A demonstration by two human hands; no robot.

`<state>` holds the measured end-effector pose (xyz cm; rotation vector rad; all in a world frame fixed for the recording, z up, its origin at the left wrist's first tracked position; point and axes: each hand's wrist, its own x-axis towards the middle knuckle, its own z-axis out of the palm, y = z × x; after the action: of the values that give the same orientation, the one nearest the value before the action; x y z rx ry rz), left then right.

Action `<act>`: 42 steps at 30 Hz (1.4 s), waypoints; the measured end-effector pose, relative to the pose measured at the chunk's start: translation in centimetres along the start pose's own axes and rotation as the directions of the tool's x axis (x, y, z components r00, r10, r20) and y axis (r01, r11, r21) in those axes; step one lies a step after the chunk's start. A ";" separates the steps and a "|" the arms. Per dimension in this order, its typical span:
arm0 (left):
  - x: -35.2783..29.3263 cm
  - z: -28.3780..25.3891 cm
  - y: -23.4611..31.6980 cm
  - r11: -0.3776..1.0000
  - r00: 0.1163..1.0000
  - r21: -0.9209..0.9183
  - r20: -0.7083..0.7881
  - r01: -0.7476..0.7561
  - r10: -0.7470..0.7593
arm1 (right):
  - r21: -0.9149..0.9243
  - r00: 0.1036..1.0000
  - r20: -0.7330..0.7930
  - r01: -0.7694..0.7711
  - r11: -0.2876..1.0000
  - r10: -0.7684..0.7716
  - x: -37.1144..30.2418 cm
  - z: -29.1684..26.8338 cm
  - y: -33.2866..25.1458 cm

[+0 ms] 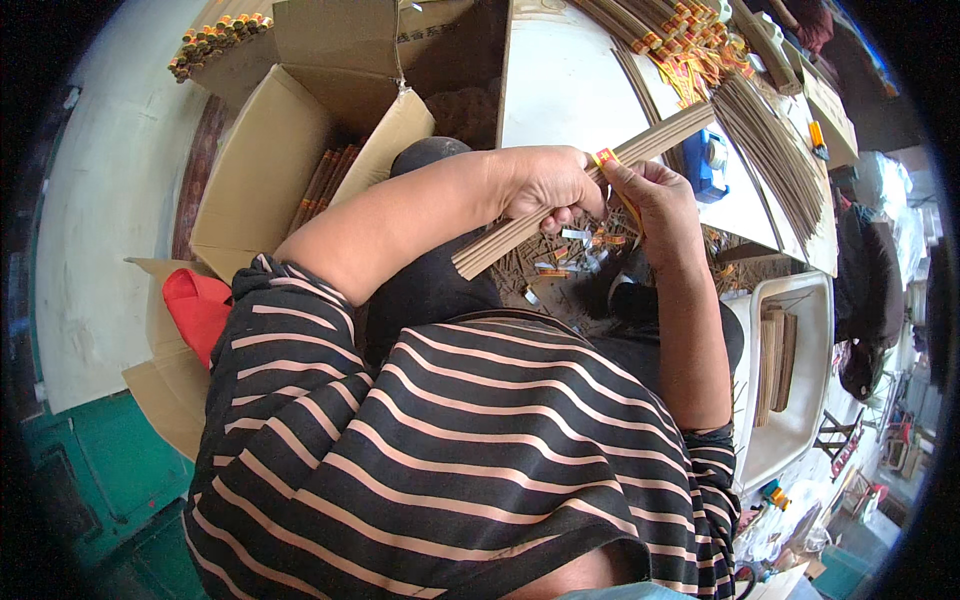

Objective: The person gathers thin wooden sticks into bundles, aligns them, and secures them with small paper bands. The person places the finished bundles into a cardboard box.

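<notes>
A bundle of thin brown incense sticks point(500, 243) slants across my lap, its upper right end reaching over the white table. My left hand point(550, 185) is closed around the middle of the bundle. A red and yellow paper band point(605, 158) lies across the sticks just beyond the left fingers. My right hand point(655, 200) pinches this band against the bundle, and a strip of it hangs below the fingers. How far the band goes round the sticks is hidden.
On the white table point(560, 90) lie loose incense sticks point(775, 150), banded bundles point(690, 25) and a blue tape dispenser point(708, 165). An open cardboard box point(250, 170) with bundles inside stands left. Paper scraps point(575, 235) litter the floor. A white tub point(800, 400) holds more sticks.
</notes>
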<state>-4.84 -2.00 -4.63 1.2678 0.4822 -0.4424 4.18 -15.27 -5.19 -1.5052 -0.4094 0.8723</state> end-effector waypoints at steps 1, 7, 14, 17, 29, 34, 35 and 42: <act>0.0 -0.1 0.0 1.000 1.000 0.006 0.000 0.003 -0.003 | -0.014 1.000 0.013 -0.011 1.000 0.011 0.3 -0.3 0.2; -0.6 0.2 0.1 1.000 0.999 0.017 -0.028 0.026 -0.026 | -0.007 1.000 0.028 -0.013 1.000 0.013 -0.2 0.1 0.1; -0.5 0.2 -0.4 0.999 1.000 0.029 -0.013 -0.014 0.015 | -0.051 0.999 0.045 0.023 0.998 -0.021 -0.3 -0.1 0.2; -0.4 0.1 -0.5 0.999 1.000 0.036 0.001 -0.031 0.031 | -0.079 0.999 0.035 0.030 0.996 -0.028 -0.4 0.0 0.1; -0.5 0.1 -0.4 0.998 0.998 0.056 -0.055 -0.008 0.011 | -0.034 1.000 0.013 0.027 0.999 -0.026 -0.2 0.1 0.6; -1.2 0.1 -0.2 0.997 1.000 0.070 -0.019 -0.024 0.025 | -0.064 1.000 0.020 0.009 0.998 -0.008 -0.3 0.0 0.7; -1.5 0.3 -0.2 0.997 0.999 0.069 -0.019 -0.025 0.026 | -0.048 1.000 0.019 0.004 0.999 -0.003 -0.6 0.1 0.7; -2.7 1.3 -1.8 0.979 0.986 0.183 -0.122 -0.088 0.112 | -0.167 1.000 -0.014 0.005 0.986 -0.008 -2.4 1.0 1.1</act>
<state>-7.91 -3.53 -4.22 1.4930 0.4958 -0.3227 1.67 -16.46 -5.55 -1.6622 -0.4860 0.8373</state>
